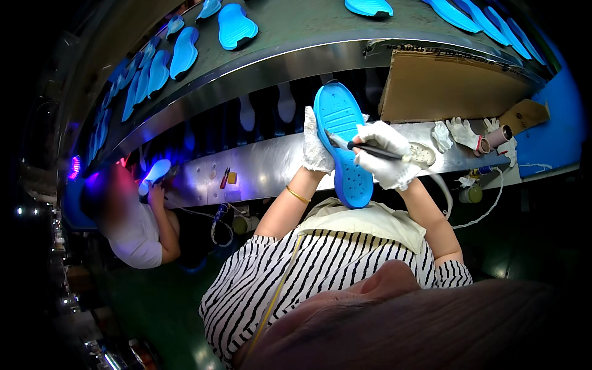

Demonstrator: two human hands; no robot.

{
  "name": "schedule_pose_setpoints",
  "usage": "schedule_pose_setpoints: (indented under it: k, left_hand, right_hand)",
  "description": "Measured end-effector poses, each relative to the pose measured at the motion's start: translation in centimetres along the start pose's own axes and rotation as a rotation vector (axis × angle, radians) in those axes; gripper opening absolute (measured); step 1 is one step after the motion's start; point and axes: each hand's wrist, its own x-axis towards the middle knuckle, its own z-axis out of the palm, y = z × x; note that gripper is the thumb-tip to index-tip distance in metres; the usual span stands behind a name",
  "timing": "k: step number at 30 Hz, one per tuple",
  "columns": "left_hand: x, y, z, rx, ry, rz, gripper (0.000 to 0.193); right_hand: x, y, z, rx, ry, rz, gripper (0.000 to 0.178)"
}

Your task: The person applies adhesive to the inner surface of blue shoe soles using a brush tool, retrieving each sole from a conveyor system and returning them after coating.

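Left hand grips the blue sole by its edge near the tabletop, apparently steadying its face for the black-handled brush, which the right hand clasps.

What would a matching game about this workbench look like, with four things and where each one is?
Things:
1. Middle blue sole
2. Black-handled tool
3. Gold bangle
4. Large cardboard piece

Places:
A. Worn on the person's left forearm
B. Held in the person's right grip
C. Standing behind the loose white gloves
D. Held up by the person's left grip

Right pairs: 1-D, 2-B, 3-A, 4-C.
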Motion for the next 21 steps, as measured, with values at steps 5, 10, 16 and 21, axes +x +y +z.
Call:
schedule_pose_setpoints:
  k: [5,10,16,21]
  left_hand:
    - [0.1,0.9,-0.5,-0.013,-0.114,-0.05,0.097]
    - [-2.4,0.9,-1.3,0.007,-0.285,-0.119,0.09]
    - [-4.3,-2.9,-3.7,0.218,-0.01,-0.181,0.077]
    - [-4.9,-2.8,-4.3,0.102,-0.077,-0.199,0.083]
  right_hand:
    - [-0.7,-0.6,0.1,-0.235,-0.003,-0.187,0.018]
    - [-3.1,0.8,-0.8,0.086,-0.014,0.25,0.017]
    - [-4.3,2.5,-1.2,-0.132,0.076,0.12,0.013]
    - [-4.2,2.8,-0.2,0.104,0.02,0.236,0.011]
